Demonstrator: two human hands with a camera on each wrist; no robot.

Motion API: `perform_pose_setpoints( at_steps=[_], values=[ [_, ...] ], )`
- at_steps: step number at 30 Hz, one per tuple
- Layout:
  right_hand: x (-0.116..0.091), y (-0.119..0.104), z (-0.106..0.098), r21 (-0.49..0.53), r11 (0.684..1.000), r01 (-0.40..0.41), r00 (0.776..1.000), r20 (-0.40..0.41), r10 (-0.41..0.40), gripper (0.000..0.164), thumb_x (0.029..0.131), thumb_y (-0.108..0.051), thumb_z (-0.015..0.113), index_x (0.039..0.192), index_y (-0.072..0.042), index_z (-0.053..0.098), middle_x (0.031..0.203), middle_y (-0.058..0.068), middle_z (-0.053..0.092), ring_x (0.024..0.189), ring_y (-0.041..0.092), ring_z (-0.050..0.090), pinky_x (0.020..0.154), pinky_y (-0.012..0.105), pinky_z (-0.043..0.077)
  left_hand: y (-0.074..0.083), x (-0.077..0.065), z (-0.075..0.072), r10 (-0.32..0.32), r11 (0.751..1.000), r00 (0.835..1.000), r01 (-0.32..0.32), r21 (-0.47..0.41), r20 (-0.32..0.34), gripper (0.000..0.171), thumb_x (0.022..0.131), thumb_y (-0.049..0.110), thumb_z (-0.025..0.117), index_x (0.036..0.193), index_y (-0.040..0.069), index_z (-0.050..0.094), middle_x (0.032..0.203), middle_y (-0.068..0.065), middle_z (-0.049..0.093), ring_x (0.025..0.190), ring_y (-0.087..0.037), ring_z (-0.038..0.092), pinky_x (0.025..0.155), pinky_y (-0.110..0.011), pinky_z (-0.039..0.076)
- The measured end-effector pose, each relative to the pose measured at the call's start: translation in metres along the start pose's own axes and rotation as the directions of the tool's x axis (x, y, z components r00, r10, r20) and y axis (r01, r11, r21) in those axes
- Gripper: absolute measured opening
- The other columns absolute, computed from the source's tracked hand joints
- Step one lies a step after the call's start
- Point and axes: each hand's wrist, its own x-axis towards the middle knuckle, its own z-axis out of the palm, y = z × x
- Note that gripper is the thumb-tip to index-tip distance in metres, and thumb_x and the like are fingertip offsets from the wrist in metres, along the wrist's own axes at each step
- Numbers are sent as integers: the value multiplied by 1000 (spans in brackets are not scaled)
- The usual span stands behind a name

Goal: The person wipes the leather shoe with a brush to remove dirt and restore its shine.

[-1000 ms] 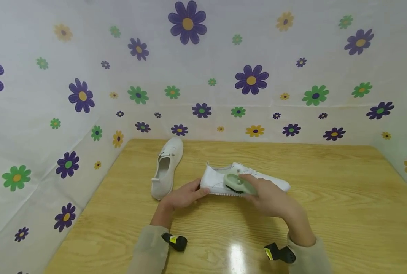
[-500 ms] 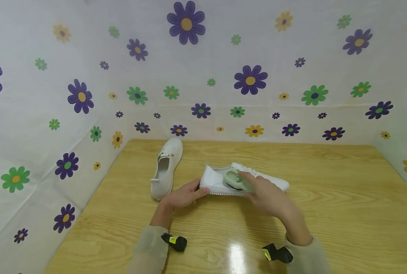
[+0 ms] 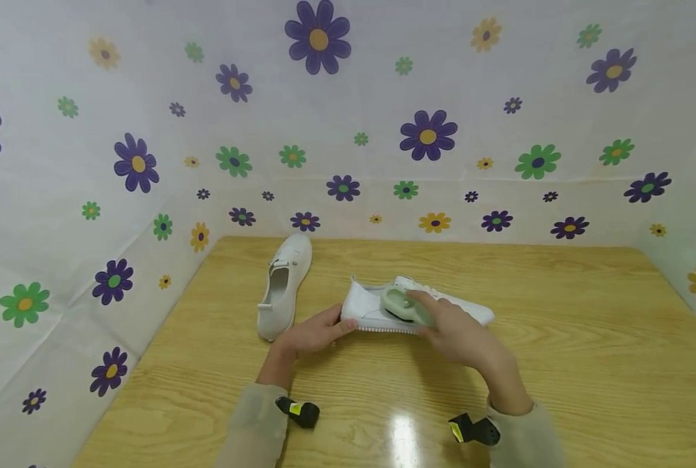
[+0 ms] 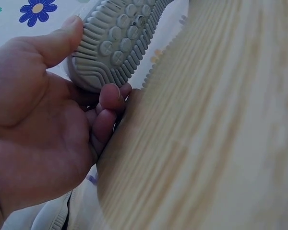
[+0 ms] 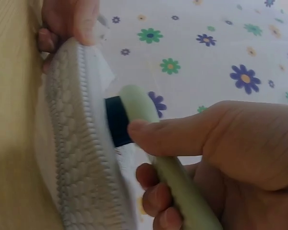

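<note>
A white shoe [image 3: 362, 311] is tipped on the table, toe to the right, its side facing up toward me. My left hand [image 3: 315, 333] grips the heel, thumb along the sole's edge. In the left wrist view the ridged, studded sole [image 4: 122, 36] shows beside the curled fingers. My right hand [image 3: 462, 335] holds a pale green scrub brush [image 3: 396, 302], thumb pressed on its back. Dark bristles [image 5: 116, 120] touch the shoe's side just above the sole in the right wrist view. The shoe's midsection is partly hidden by the brush and right hand.
A second white shoe [image 3: 286, 286] stands upright at the left of the wooden table [image 3: 570, 338], toe away from me. A white flower-patterned sheet [image 3: 371, 97] rises behind the table and along its sides.
The brush has shifted slightly up the shoe's side and tilted, so fewer bristles show in the head view. My left hand and both shoes have stayed in place.
</note>
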Motion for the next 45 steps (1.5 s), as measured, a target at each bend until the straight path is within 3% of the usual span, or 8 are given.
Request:
perform_pose_setpoints(
  at_steps=[3, 9, 12, 17, 23, 30, 38, 45],
  values=[
    [-7, 2, -9, 1, 1000, 4, 1000, 12, -4, 56, 95, -7, 64, 147, -10, 43, 117, 20, 63, 98, 27, 59, 85, 49, 50, 0, 0, 0, 9, 1000, 1000, -9, 2, 3, 62, 106, 41, 45, 150, 1, 31, 129, -13, 48, 116, -28, 44, 97, -42, 35],
    [-11, 6, -14, -8, 1000, -19, 999, -46, 18, 55, 96, -7, 63, 147, -10, 43, 122, 25, 61, 103, 33, 59, 86, 53, 49, -1, 1, 0, 0, 1000, 1000, 0, 5, -14, 60, 106, 43, 43, 150, 4, 33, 125, -12, 49, 112, -27, 45, 92, -41, 37],
    [-4, 4, -7, -30, 999, -13, 999, -42, 12, 57, 97, -8, 63, 149, -12, 41, 119, 26, 60, 99, 31, 60, 84, 50, 51, -2, 1, 1, 0, 1000, 1000, 0, -5, -13, 61, 106, 42, 43, 151, 3, 31, 133, -14, 48, 120, -28, 44, 100, -44, 36],
    [-4, -1, -5, -46, 999, 15, 1000, -2, -15, 58, 94, -6, 66, 147, -12, 44, 115, 21, 62, 95, 26, 61, 84, 47, 52, -3, 2, 0, 4, 1000, 1000, -4, -19, 11, 67, 106, 42, 45, 155, 3, 24, 154, -16, 36, 140, -30, 33, 116, -51, 24],
    [-15, 3, -19, -42, 999, -34, 999, -42, 32, 58, 93, -5, 66, 146, -12, 45, 125, 25, 60, 109, 36, 59, 91, 56, 48, -2, 4, 0, 1, 1000, 1000, -1, 3, -3, 65, 106, 43, 44, 154, 3, 27, 143, -15, 43, 127, -30, 40, 107, -47, 31],
    [-2, 3, -5, -46, 999, -4, 999, -49, 2, 58, 95, -7, 66, 147, -13, 44, 117, 24, 61, 101, 31, 61, 86, 51, 51, -2, 1, 1, -1, 1000, 1000, 1, -26, 2, 66, 106, 41, 44, 156, 3, 23, 154, -17, 35, 142, -31, 30, 116, -51, 23],
    [-11, 6, -13, -15, 1000, 10, 998, -54, -11, 57, 93, -4, 67, 145, -10, 47, 131, 24, 59, 118, 40, 57, 97, 58, 45, -3, 0, 1, 9, 1000, 1000, -9, -6, 0, 63, 106, 43, 43, 153, 3, 28, 134, -14, 47, 120, -28, 43, 99, -43, 35],
    [0, 5, -1, -23, 998, 53, 997, -54, -54, 58, 94, -4, 65, 147, -9, 43, 123, 24, 61, 109, 35, 60, 92, 53, 49, -1, 0, 0, 10, 1000, 1000, -10, -6, 8, 60, 106, 43, 43, 150, 3, 32, 119, -12, 50, 107, -26, 47, 90, -39, 38]
  ],
)
